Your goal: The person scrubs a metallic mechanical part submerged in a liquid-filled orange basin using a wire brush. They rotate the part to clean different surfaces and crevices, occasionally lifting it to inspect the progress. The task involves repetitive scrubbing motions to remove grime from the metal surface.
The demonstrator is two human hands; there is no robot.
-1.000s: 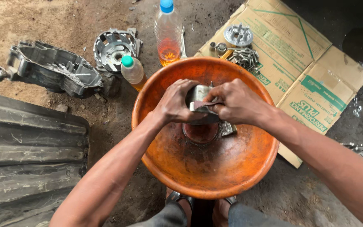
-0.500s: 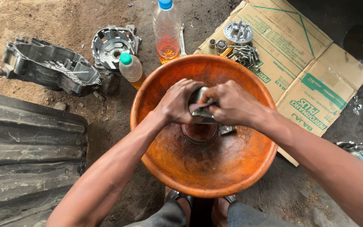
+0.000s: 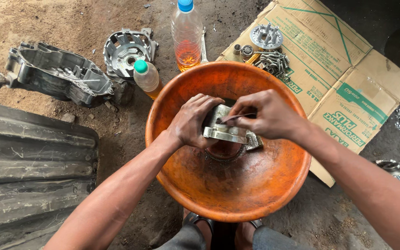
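Head view: bottles (image 3: 187, 34), engine casings (image 3: 54, 74) upper left; centre frame, left hand (image 3: 193, 121) and right hand (image 3: 267, 115) gripping grey metal part (image 3: 223, 129) over orange basin (image 3: 255, 194).

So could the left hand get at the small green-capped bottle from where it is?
Probably yes. The small bottle stands just outside the orange basin rim on the left hand's side, with nothing between. But that hand now holds the metal part and would have to let go first.

Single head view: looks steeply down from above, close over basin (image 3: 200, 194) at frame centre; ground, cardboard (image 3: 348, 78) fill edges; forearms enter from bottom.
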